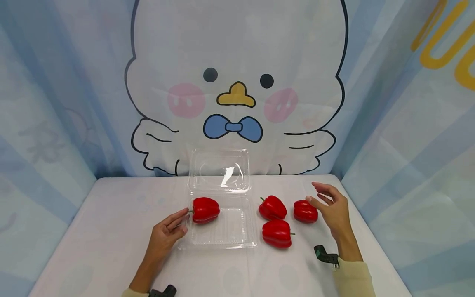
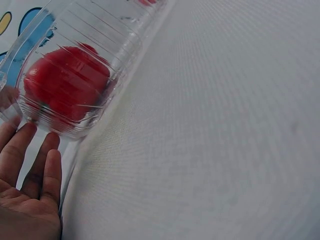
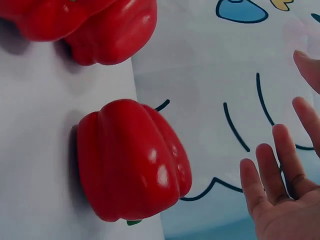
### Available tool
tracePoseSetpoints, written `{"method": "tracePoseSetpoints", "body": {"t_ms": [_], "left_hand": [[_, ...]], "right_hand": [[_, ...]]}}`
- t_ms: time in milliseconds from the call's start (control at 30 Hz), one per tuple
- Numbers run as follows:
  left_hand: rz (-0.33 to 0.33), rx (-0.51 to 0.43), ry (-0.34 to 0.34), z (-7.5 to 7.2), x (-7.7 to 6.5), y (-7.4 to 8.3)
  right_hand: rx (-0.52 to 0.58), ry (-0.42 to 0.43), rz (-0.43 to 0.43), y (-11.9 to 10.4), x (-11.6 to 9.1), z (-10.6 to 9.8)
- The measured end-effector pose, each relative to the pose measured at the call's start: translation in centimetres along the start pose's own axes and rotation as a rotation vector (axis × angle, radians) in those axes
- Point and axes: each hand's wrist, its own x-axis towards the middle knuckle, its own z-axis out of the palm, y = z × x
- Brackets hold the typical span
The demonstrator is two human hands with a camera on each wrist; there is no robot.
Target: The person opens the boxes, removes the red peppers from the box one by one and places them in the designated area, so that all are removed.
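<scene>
A clear plastic clamshell box lies with its lid raised at the back. One red bell pepper sits in the left part of its tray, stem toward the left. My left hand is at the tray's left edge, fingertips at the plastic wall, fingers nearly straight. To the right of the box are three more red bell peppers: one at the back, one in front, and one farther right. Beside that rightmost pepper my right hand hovers with spread fingers, holding nothing.
A white cloth-covered table carries everything. Behind it hangs a curtain with a cartoon chick, and the lid stands close to it. More curtain flanks the right side. A dark wrist camera sits by the right sleeve.
</scene>
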Motion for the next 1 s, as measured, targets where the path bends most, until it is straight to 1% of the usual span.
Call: {"method": "tracePoseSetpoints", "body": {"t_ms": [200, 333, 700, 1000], "left_hand": [[0.005, 0.016, 0.003, 0.0, 0.0, 0.1], [0.006, 0.012, 0.001, 0.1, 0.0, 0.1], [0.015, 0.008, 0.003, 0.0, 0.0, 0.0], [0.013, 0.007, 0.000, 0.0, -0.2, 0.1]], "right_hand": [[0.024, -0.020, -0.097, -2.1, -0.4, 0.7], [0.054, -0.038, -0.146, -3.1, -0.6, 1.2], [0.092, -0.093, -0.202, -5.2, -1.0, 2.9], [0.052, -0.136, -0.238, -5.9, -1.4, 5.0]]}}
